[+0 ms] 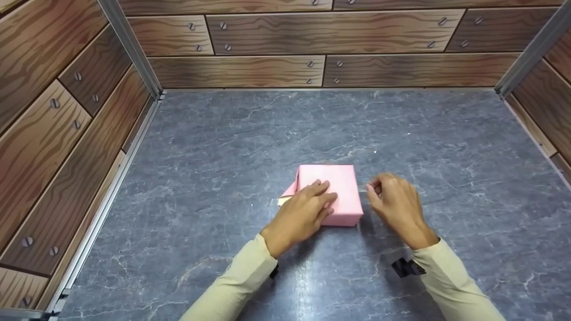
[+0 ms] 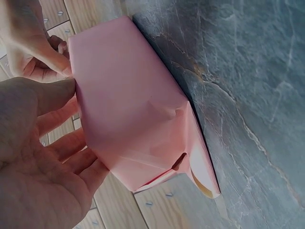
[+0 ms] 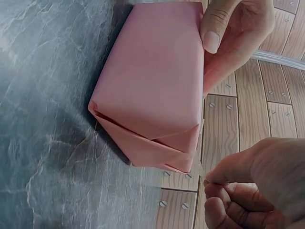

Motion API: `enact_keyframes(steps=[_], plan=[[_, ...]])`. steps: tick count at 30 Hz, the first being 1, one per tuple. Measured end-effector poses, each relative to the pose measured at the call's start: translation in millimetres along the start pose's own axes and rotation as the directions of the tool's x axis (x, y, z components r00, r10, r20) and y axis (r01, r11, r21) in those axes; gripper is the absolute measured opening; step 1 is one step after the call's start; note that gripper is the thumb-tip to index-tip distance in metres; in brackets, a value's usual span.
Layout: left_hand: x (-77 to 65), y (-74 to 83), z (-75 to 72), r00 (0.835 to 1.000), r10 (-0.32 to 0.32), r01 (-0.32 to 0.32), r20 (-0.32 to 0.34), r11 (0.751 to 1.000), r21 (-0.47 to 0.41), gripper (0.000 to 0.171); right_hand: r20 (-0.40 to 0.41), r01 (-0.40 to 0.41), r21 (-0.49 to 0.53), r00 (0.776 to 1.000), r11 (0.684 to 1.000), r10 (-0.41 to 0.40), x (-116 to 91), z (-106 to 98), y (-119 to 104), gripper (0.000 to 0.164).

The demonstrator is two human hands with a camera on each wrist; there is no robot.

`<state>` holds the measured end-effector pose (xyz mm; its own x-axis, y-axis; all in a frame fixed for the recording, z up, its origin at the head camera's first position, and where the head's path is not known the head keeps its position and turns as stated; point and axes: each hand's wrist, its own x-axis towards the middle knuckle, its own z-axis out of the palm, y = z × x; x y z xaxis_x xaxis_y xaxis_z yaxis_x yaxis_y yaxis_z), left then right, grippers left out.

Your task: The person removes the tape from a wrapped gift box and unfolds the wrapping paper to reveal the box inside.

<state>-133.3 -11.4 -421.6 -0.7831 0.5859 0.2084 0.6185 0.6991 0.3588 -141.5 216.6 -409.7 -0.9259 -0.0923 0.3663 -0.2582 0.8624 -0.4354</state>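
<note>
A box wrapped in pink paper [image 1: 337, 189] rests on the grey marbled table. My left hand [image 1: 301, 214] lies over its top with the fingers extended, and the left wrist view shows the thumb against the near edge. At the box's left end a paper flap [image 2: 202, 174] sticks out, its pale inside showing. The right end has folded paper [image 3: 143, 145] lying against it. Just right of the box, my right hand [image 1: 397, 205] has curled fingers and pinches a thin strip of clear tape [image 3: 199, 164] that runs to the folded end.
Wood-patterned panels [image 1: 334, 33] with metal corner posts [image 1: 134, 49] enclose the back and sides of the table [image 1: 223, 133]. A few tiny pale specks lie on the surface behind the box.
</note>
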Motion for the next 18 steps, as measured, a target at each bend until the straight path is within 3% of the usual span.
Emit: enact_keyframes(steps=[18], plan=[[-0.3, -0.1, -0.5, 1.0, -0.006, 0.006, 0.016, 1.0, -0.012, 0.035, -0.058, 0.011, -0.022, 0.998, 1.0, -0.012, -6.2, -9.7, 8.2, 0.006]])
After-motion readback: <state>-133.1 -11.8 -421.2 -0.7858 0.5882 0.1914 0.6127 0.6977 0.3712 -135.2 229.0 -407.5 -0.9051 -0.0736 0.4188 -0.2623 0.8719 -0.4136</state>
